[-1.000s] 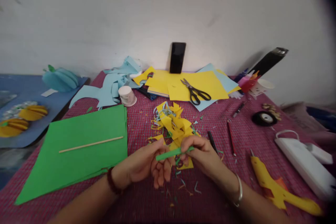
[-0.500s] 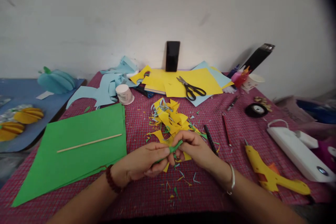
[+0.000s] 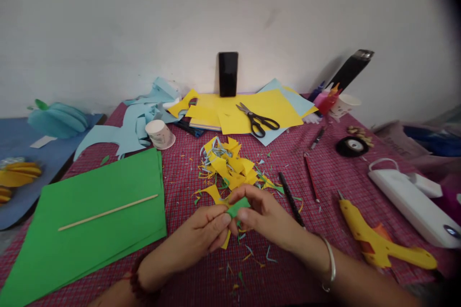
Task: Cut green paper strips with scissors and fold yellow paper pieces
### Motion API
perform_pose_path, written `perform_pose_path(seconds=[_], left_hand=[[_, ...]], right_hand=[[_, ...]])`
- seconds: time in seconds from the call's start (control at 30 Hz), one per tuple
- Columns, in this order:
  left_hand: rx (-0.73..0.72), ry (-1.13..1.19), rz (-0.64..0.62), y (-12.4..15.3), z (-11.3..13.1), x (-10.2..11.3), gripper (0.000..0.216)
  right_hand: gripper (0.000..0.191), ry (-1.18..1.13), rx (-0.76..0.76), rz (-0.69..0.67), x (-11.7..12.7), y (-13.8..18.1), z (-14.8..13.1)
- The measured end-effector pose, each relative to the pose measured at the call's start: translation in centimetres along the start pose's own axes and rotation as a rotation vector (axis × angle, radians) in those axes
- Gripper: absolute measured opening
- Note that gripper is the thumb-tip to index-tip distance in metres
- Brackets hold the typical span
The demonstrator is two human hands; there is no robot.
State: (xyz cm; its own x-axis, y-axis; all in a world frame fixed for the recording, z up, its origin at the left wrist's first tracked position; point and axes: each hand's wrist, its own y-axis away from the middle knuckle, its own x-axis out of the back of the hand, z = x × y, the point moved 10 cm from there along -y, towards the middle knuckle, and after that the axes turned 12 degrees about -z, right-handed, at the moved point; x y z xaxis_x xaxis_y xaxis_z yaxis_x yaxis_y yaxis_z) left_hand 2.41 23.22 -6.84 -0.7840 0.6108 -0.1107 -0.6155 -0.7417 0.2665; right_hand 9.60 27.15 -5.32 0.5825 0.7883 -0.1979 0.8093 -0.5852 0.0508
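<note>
My left hand (image 3: 207, 228) and my right hand (image 3: 264, 213) meet above the red checked cloth (image 3: 201, 268), both pinched on a small folded strip of green paper (image 3: 237, 206). Fingertips of both hands touch the strip at its two ends. Just behind the hands lies a heap of yellow paper scraps (image 3: 230, 165) mixed with thin blue and green slivers. A bead bracelet is on my left wrist and a metal bangle on my right.
Green paper sheets (image 3: 90, 220) with a wooden stick (image 3: 108, 212) lie left. Black pen (image 3: 291, 197), red pencil (image 3: 311, 176), yellow glue gun (image 3: 374, 240) and white case (image 3: 406, 199) lie right. Scissors (image 3: 257, 120) on yellow sheets, paper cup (image 3: 158, 133), phone (image 3: 228, 73) stand behind.
The long green strip held stretched between my hands has been folded down into a short piece, and my hands have come close together. The view has shifted a little to the right.
</note>
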Motion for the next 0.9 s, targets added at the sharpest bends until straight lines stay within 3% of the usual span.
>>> perform_pose_path(seconds=[0.13, 0.4, 0.63, 0.8, 0.9], left_hand=[[0.024, -0.042, 0.003, -0.1, 0.0, -0.2, 0.037], [0.075, 0.107, 0.038, 0.2, -1.0, 0.5, 0.039], [0.034, 0.143, 0.090, 0.5, -1.2, 1.6, 0.040], [-0.085, 0.339, 0.281, 0.9, -1.1, 3.7, 0.042], [-0.097, 0.392, 0.303, 0.7, -1.0, 3.7, 0.040]], right_hand=[[0.018, 0.137, -0.014, 0.106, 0.5, 0.0, -0.6], [0.017, 0.028, -0.010, 0.285, 3.9, 0.7, -0.9], [0.018, -0.006, 0.039, 0.310, 4.5, 1.0, -1.3], [0.019, -0.006, 0.052, 0.338, 5.0, 1.3, -1.4], [0.018, 0.028, 0.029, 0.279, 4.3, 1.0, -1.3]])
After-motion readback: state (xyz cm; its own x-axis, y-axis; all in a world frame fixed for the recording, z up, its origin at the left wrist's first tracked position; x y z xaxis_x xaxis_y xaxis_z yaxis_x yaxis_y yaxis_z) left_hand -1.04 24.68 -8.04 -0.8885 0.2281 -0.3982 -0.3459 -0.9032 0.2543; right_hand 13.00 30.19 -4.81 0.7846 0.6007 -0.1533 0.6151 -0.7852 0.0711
